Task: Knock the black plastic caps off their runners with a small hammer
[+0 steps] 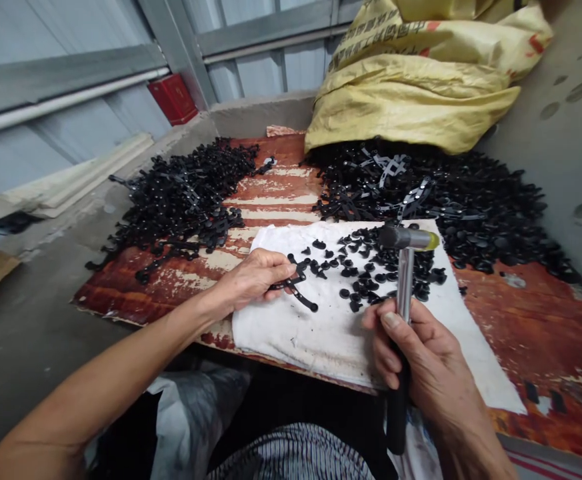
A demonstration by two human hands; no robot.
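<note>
Pinched in the fingers of my left hand is a black jointed linkage piece, its arms spread out over the white cloth. My right hand grips a small hammer by its black handle. The hammer stands upright, its head raised, with a dark face on the left and a yellow one on the right. Small black round caps lie scattered on the cloth between and beyond both hands. The inner fingers of my left hand are partly hidden.
On the worn red-brown board, a heap of black linkages lies at the left. Another dark heap spreads at the right, beneath a yellow woven sack. A red box stands by the metal wall.
</note>
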